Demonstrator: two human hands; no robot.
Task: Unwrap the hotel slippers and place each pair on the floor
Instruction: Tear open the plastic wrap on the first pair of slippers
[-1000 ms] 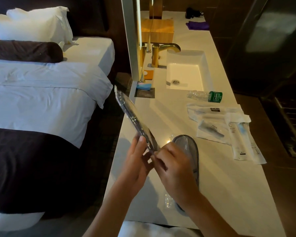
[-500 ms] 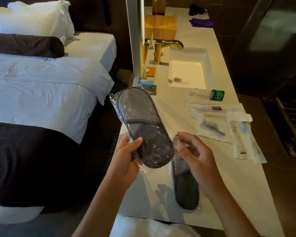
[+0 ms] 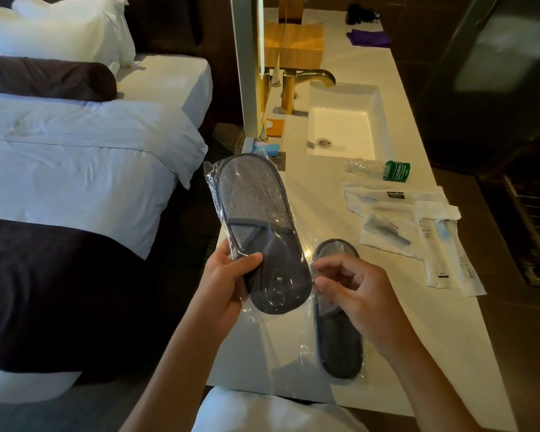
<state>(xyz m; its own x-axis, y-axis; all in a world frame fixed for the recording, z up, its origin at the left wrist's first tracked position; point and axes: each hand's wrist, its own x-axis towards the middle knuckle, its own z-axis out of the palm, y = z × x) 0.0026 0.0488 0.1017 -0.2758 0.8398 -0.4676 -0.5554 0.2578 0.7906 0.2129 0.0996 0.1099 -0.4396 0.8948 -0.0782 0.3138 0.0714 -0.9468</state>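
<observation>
Over the near end of the white vanity counter [image 3: 396, 353], the person's left hand [image 3: 228, 285] is gripping a wrapped grey slipper pack [image 3: 256, 226] by its lower edge, thumb pressing on the clear plastic, holding it up off the counter with its far end tilting towards the bed [image 3: 75, 169]. Just beside it, the right hand [image 3: 353, 291] is hovering with thumb and forefinger drawn close together at the wrapper's right edge; whether they are actually pinching the plastic, I cannot tell. Below that hand, a second wrapped slipper pack [image 3: 340, 347] is lying flat on the counter, partly hidden by the fingers. Further along the counter, sealed toiletry packets [image 3: 418, 226] are sitting in a loose cluster, and a plastic bottle with a green label [image 3: 378, 170] is lying on its side near the sink [image 3: 340, 132]. A gold tap [image 3: 306, 85] is standing at the basin's left.
</observation>
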